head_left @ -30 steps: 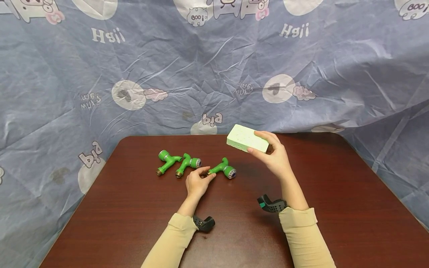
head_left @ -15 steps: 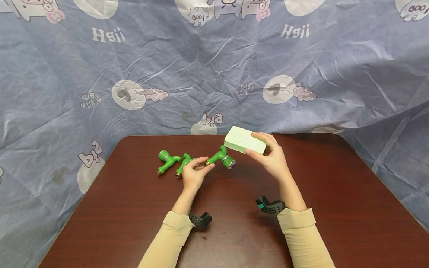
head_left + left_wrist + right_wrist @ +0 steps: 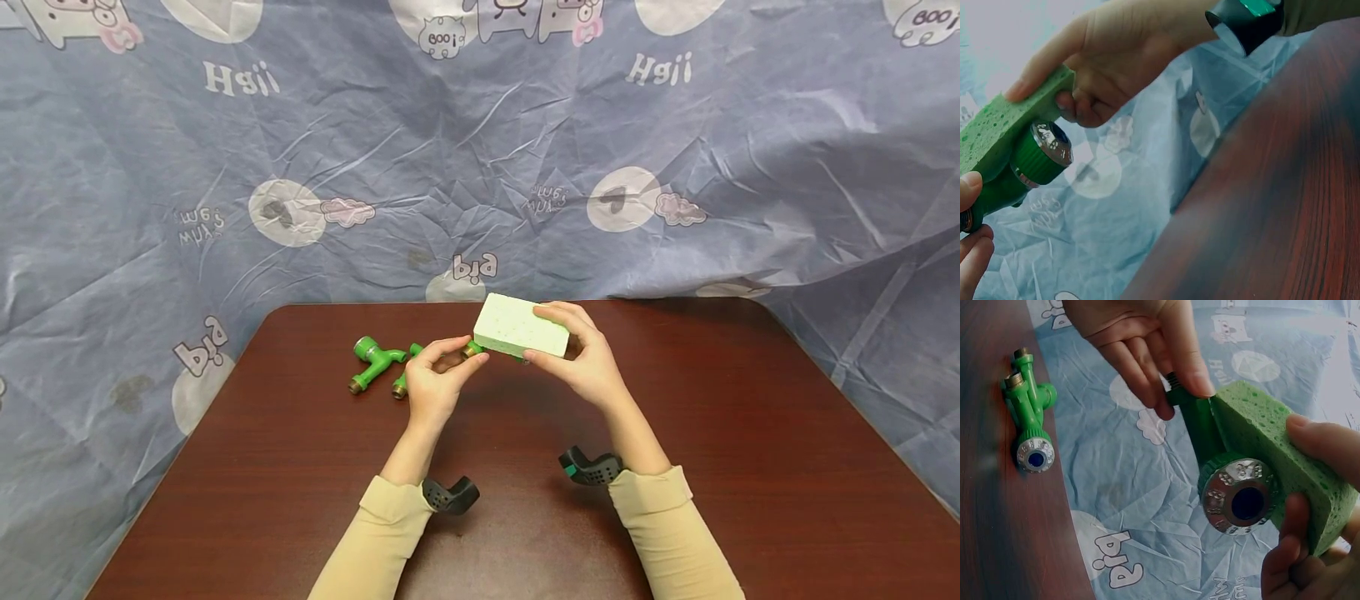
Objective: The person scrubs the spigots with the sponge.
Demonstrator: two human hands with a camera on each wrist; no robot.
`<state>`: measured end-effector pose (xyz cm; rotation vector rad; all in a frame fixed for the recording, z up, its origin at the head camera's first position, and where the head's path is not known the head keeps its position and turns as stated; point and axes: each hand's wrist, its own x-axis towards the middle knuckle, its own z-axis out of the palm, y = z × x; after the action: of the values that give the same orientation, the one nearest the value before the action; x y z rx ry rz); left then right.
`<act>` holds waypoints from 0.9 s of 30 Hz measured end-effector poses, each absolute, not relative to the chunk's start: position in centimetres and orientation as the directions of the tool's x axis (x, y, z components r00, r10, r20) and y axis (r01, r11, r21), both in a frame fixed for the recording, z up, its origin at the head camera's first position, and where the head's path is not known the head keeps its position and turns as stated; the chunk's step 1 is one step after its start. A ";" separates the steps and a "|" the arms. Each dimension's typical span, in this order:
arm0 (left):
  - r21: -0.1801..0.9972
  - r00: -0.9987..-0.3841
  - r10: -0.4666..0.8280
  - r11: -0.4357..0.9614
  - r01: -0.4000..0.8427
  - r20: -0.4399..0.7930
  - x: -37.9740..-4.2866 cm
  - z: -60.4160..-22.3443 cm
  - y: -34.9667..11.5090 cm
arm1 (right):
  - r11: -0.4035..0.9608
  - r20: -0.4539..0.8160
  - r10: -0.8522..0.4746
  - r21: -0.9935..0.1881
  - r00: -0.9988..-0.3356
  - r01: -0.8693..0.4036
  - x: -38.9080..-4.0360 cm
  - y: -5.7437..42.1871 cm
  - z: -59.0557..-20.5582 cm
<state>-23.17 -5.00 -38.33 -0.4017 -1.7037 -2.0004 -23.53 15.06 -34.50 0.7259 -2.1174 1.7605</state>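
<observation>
My left hand (image 3: 433,383) pinches a green faucet (image 3: 1207,434) by its threaded brass end, holding it above the table. In the right wrist view its ribbed knob with a silver and blue cap faces the camera. A pale green sponge (image 3: 517,325) is gripped between the thumb and fingers of my right hand (image 3: 588,358). The sponge lies against the faucet's side in both wrist views. From the head view it covers most of that faucet. Two more green faucets lie on the table to the left; the nearer one (image 3: 400,387) is partly behind my left hand, the other (image 3: 372,362) in full view.
The dark red-brown wooden table (image 3: 247,483) reaches to a hanging blue-grey printed cloth (image 3: 420,150) at the back. A black strap device (image 3: 450,495) sits on the left wrist, and a similar one (image 3: 591,467) on the right.
My left hand has lifted the right-most faucet off the table. My right hand has brought the sponge left and slightly down, onto that faucet.
</observation>
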 end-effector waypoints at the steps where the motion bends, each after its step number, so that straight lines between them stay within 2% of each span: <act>1: 0.832 -0.836 -0.168 -0.115 0.543 0.522 -23.1 -38.3 -5.0 | 0.121 0.528 -0.196 -0.823 -0.827 -0.554 -23.5 15.0 -34.5; 5: 0.807 -0.818 -0.175 -0.147 0.571 0.547 -23.7 -39.0 -4.8 | 0.156 0.529 -0.143 -0.822 -0.836 -0.547 -23.5 15.1 -34.5; 9: 0.792 -0.805 -0.183 -0.153 0.591 0.565 -24.2 -39.8 -4.7 | 0.206 0.534 0.004 -0.828 -0.845 -0.522 -23.8 15.5 -34.5; 13: 0.780 -0.789 -0.212 -0.145 0.608 0.576 -24.4 -40.0 -4.9 | 0.147 0.544 0.117 -0.837 -0.831 -0.528 -24.3 16.3 -34.9; 15: 0.776 -0.782 -0.229 -0.139 0.616 0.580 -24.5 -40.1 -5.0 | 0.095 0.561 0.090 -0.828 -0.823 -0.553 -24.7 16.6 -35.3; 21: 0.773 -0.780 -0.249 -0.148 0.617 0.575 -24.6 -39.9 -5.3 | 0.028 0.576 -0.167 -0.809 -0.800 -0.587 -25.4 16.5 -36.4; 24: 0.777 -0.786 -0.251 -0.157 0.609 0.565 -24.5 -39.6 -5.4 | 0.045 0.558 -0.189 -0.817 -0.808 -0.575 -25.5 16.4 -36.5; 27: 0.784 -0.792 -0.251 -0.158 0.600 0.556 -24.4 -39.5 -5.4 | 0.082 0.544 -0.140 -0.826 -0.828 -0.557 -25.2 16.5 -36.1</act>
<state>-24.39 -5.44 -39.47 -0.4011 -1.5591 -1.9945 -25.21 16.54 -36.05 0.6926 -2.0429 1.8015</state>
